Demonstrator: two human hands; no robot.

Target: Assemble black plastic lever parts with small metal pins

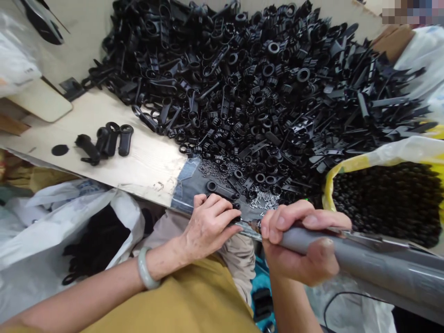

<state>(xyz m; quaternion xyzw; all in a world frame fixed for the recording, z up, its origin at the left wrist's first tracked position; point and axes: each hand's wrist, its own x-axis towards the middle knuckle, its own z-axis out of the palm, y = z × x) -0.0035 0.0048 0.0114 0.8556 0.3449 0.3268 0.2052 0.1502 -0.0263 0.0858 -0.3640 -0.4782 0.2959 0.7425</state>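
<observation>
My right hand (pixel 301 245) is wrapped round a grey power screwdriver (pixel 374 259), a long cylinder lying nearly level. Its bit (pixel 247 223) points left and meets a small black plastic part (pixel 235 221). That part is pinched by my left hand (pixel 211 222) at the table's front edge; most of it is hidden under my fingers. Just beyond my left hand lies a black plastic piece with a ring end (pixel 220 188). Loose silver screws (pixel 265 200) are scattered near the screwdriver's tip, on a strip of denim cloth (pixel 187 178).
A large heap of black plastic parts (pixel 243 88) covers the back of the table. Several similar pieces (pixel 111 141) stand at the left. An open bag of small black parts (pixel 391 199) is at the right. Below the table's left edge hangs a white bag (pixel 128 217) holding black parts.
</observation>
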